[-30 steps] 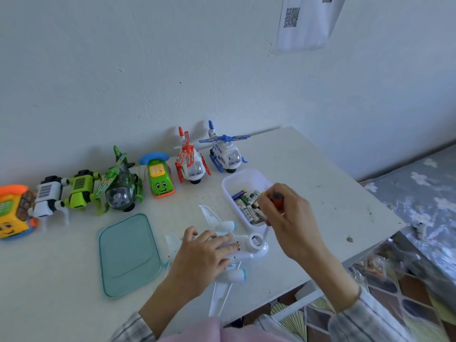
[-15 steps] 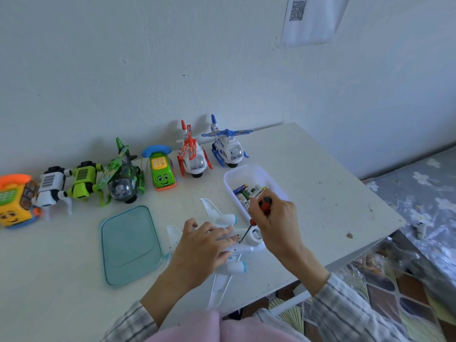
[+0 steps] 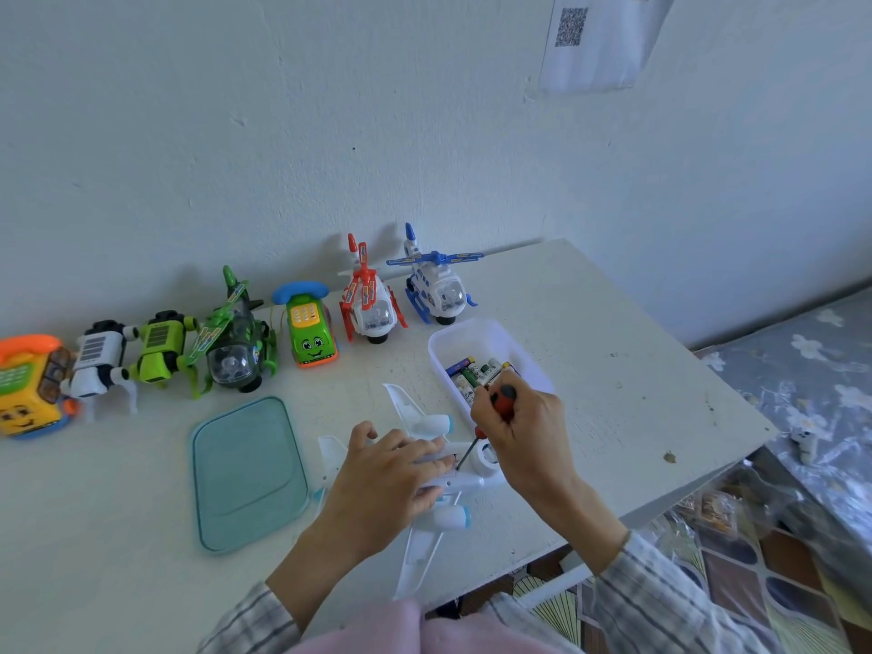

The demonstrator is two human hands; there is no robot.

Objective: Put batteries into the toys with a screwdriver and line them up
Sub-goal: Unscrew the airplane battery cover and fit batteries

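A white toy plane (image 3: 424,526) lies belly-up near the table's front edge. My left hand (image 3: 387,483) lies flat over its fuselage and presses it down. My right hand (image 3: 524,436) grips a red-and-black screwdriver (image 3: 502,398), its thin shaft angled down with the tip on the plane's underside beside my left fingertips. Behind my right hand stands a white tub (image 3: 476,339) holding several batteries (image 3: 474,372). Along the wall stand several toys in a row, among them a blue helicopter (image 3: 436,285), a red helicopter (image 3: 370,304) and a green phone car (image 3: 309,330).
A teal lid (image 3: 247,472) lies flat left of the plane. Farther left in the row are a green helicopter (image 3: 233,342), a green robot dog (image 3: 163,346), a white robot dog (image 3: 99,361) and an orange phone toy (image 3: 28,384). The table's edge (image 3: 708,479) drops off at right.
My right hand has come from the battery tub down toward the plane, bringing the screwdriver tip onto its underside. My left hand has stayed on the plane.
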